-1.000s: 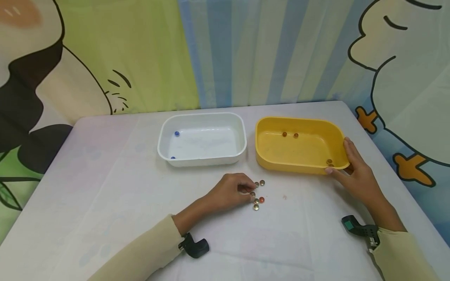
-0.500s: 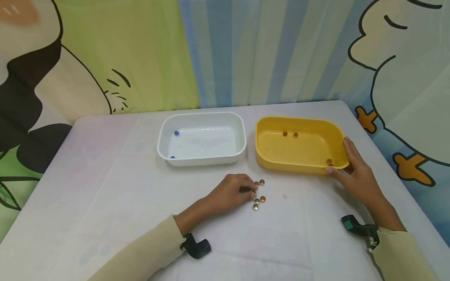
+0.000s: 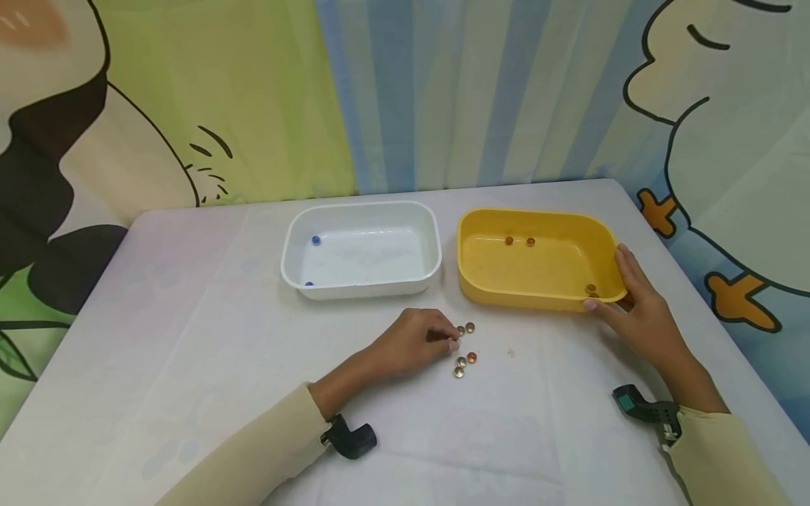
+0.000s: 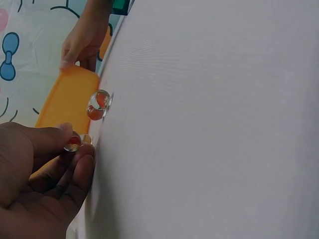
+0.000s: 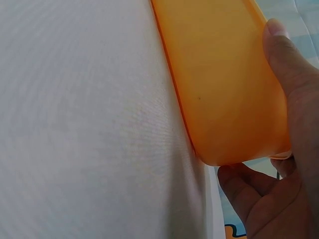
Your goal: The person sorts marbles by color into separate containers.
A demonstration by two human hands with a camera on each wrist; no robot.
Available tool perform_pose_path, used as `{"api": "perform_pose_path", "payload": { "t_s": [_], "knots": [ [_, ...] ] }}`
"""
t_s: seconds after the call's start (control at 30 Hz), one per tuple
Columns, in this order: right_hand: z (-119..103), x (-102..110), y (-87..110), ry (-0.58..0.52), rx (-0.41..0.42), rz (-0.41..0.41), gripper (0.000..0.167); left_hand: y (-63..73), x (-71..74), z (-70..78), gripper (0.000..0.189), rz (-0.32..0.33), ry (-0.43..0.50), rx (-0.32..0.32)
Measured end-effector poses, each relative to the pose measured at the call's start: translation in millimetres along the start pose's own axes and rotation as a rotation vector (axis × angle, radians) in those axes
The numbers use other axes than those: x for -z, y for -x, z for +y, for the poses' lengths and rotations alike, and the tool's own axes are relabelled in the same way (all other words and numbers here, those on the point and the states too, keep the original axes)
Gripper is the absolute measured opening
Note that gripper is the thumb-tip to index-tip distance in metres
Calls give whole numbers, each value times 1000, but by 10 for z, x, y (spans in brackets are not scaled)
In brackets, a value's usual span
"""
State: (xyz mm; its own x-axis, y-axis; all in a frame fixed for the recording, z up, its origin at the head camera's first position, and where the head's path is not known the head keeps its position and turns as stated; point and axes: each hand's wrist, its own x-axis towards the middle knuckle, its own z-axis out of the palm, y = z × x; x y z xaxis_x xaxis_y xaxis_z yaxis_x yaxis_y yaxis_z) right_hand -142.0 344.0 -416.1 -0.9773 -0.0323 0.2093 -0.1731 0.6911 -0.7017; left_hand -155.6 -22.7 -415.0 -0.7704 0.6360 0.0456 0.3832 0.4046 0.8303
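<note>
below frame centre, my left hand [image 3: 413, 342] pinches a marble [image 4: 73, 143] that showed plainly 1 second ago and now barely shows in the head view, while at centre right my right hand [image 3: 647, 325] still grips the yellow tray [image 3: 519, 298].

Head view: left hand [image 3: 411, 344] covers its pinched marble [image 4: 73, 143]; white tray [image 3: 363, 289]'s near wall partly hides a blue marble [image 3: 309, 284], same for a brown marble [image 3: 593, 295] in yellow tray [image 3: 519, 299]. Both sleeves [image 3: 266, 450] run off bottom edge. Right wrist view: tray cut at top, right hand [image 5: 304, 124] at right edge.
</note>
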Motion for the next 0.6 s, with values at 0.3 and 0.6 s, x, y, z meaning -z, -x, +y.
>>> {"api": "perform_pose_path", "payload": {
  "t_s": [0.3,0.6],
  "knots": [
    [-4,-26,-23,-13,22,0,99,-13,78,39,11,34,-7,-12],
    [-12,-10,-6,-4,7,3,100,-112,159,123,14,73,42,11]
  ]
}}
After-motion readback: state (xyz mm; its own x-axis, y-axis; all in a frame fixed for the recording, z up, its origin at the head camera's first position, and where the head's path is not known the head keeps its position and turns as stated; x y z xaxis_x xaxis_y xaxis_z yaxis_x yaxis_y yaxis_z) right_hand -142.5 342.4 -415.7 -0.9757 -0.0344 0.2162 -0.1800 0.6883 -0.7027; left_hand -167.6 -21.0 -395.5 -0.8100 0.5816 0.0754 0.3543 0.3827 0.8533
